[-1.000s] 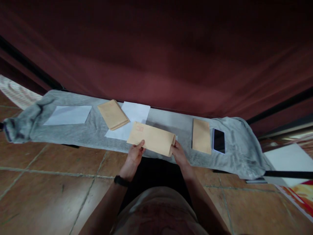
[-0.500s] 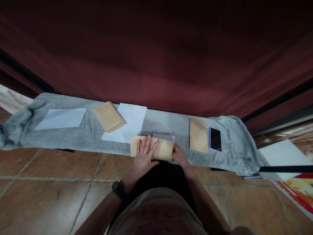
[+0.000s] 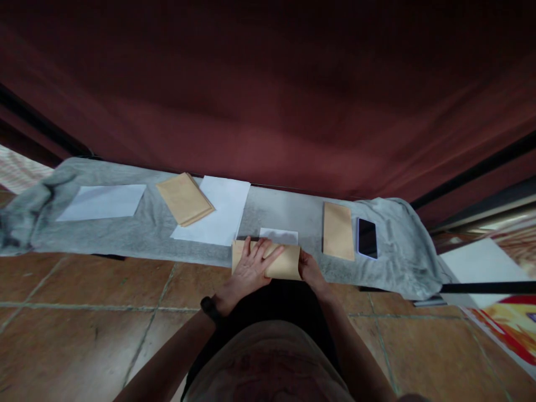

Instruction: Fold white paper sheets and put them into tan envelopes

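A tan paper envelope (image 3: 287,261) lies across the near edge of the cloth, close to my body. My left hand (image 3: 253,267) rests on top of it, fingers spread over its left half. At the envelope's right end, my right hand (image 3: 310,272) grips the edge with bent fingers; the fingertips are partly hidden behind it. Just beyond the envelope is a small piece of white paper (image 3: 278,235), its near side covered by the envelope. A single tan envelope (image 3: 338,231) lies further right.
Several stacked tan envelopes (image 3: 184,200) overlap a white sheet (image 3: 226,204) left of centre. Another white sheet (image 3: 103,202) lies at far left. A phone (image 3: 367,238) is on the right. Grey cloth (image 3: 285,209) covers the narrow surface, with a dark red curtain (image 3: 259,139) behind.
The held envelope has shifted slightly right and toward my body, and its surface now looks more curved. More of the small white paper shows. Both hands moved with the envelope.
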`<state>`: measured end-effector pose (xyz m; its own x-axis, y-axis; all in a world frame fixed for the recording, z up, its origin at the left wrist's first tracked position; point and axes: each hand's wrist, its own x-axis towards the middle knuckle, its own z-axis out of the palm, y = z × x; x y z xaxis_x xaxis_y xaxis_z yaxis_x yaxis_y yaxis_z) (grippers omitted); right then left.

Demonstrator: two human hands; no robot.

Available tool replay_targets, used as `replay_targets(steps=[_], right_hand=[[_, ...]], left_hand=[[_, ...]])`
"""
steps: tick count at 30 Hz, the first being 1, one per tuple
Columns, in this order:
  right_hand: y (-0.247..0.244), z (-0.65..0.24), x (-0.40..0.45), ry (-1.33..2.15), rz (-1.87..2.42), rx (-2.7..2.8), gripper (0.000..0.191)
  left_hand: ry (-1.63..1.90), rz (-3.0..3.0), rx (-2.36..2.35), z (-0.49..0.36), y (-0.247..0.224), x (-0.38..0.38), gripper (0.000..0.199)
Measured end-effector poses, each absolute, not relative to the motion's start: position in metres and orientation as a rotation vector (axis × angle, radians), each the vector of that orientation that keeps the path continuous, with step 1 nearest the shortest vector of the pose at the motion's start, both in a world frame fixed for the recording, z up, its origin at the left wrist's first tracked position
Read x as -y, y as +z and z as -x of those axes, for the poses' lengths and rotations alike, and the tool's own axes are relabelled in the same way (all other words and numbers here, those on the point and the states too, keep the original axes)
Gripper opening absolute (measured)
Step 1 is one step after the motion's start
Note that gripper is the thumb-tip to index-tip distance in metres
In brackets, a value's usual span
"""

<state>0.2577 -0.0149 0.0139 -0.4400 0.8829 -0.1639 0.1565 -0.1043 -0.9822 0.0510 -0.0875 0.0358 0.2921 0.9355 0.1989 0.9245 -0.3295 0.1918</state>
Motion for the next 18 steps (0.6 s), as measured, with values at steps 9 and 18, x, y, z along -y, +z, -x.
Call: replay_targets(steps=[9, 18], right_hand=[[0.049, -0.289, 0.033, 1.002, 1.301, 1.787, 0.024], [0.042, -0.316, 0.042, 1.616, 1.232, 1.879, 0.024]], left_hand=[[0.475, -2.363, -1.913, -0.067, 0.020, 0.095, 0.105], [0.501, -2.427, -1.755, -0.079, 0.011, 0.113, 0.095]])
